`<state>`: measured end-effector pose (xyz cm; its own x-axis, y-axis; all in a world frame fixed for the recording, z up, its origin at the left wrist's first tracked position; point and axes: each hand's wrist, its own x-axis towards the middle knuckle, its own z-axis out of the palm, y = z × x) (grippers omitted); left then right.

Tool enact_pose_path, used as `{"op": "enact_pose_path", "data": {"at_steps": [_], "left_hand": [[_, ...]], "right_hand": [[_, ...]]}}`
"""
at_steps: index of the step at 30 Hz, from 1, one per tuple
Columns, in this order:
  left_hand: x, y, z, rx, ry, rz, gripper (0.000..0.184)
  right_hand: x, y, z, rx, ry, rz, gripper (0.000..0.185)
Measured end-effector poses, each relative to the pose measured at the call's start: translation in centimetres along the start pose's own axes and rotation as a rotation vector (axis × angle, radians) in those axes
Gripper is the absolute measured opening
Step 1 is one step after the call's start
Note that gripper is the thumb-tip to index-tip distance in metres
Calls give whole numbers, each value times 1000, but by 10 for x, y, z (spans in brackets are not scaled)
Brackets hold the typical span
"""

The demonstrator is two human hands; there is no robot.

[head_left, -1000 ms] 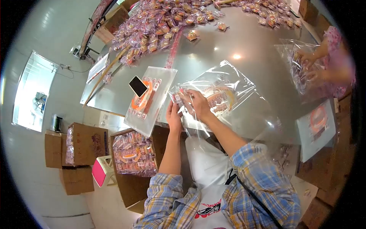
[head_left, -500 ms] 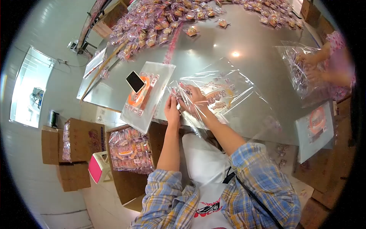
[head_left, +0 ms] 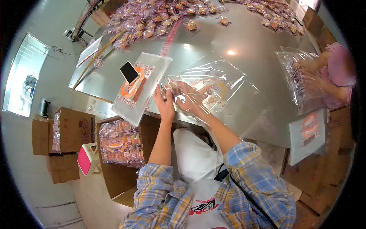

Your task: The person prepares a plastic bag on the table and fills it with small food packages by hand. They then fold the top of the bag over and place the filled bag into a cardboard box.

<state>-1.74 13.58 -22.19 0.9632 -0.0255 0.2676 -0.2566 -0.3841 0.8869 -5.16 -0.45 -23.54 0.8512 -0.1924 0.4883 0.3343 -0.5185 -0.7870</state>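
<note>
A clear printed plastic bag [head_left: 213,89] lies by the near edge of the steel table [head_left: 236,42], its film running over the right forearm. Wrapped snacks [head_left: 170,88] sit at its left end, between the hands. The left hand [head_left: 165,107] has thumb and fingers closed about that end; the right hand [head_left: 187,98] is under the film (glare hides whether its fingers grip). Just left, a stack of printed bags [head_left: 139,89] juts past the table edge, a smartphone [head_left: 129,72] on top, leaving little room that side. Bare steel opens to the right, as far as a co-worker's hands [head_left: 312,68], and beyond, up to the snack pile [head_left: 152,23].
</note>
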Motion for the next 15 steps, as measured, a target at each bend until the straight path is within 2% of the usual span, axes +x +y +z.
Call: {"op": "enact_pose_path", "data": {"at_steps": [1, 3, 6, 7, 9, 11, 12, 15], "left_hand": [[-1, 5, -2, 15, 1, 13, 74], [-1, 13, -8, -48, -33, -7, 83], [4, -8, -2, -345, -57, -80, 86], [2, -5, -2, -381, -59, -90, 86], [-1, 1, 3, -464, -63, -106, 84], [2, 1, 7, -405, -99, -31, 80], [8, -1, 8, -378, -117, 13, 78], [21, -1, -4, -129, -159, 45, 63]], "right_hand": [[0, -2, 0, 207, -26, 159, 58], [4, 8, 5, -102, 9, -20, 48], [7, 10, 10, -55, 92, 84, 41], [7, 6, 5, -105, 141, 40, 39], [6, 0, 0, -81, 105, 81, 39], [5, 4, 3, -67, 115, 92, 39], [5, -7, -4, -66, 165, 71, 42], [5, 1, -4, -121, 126, 97, 55]]}}
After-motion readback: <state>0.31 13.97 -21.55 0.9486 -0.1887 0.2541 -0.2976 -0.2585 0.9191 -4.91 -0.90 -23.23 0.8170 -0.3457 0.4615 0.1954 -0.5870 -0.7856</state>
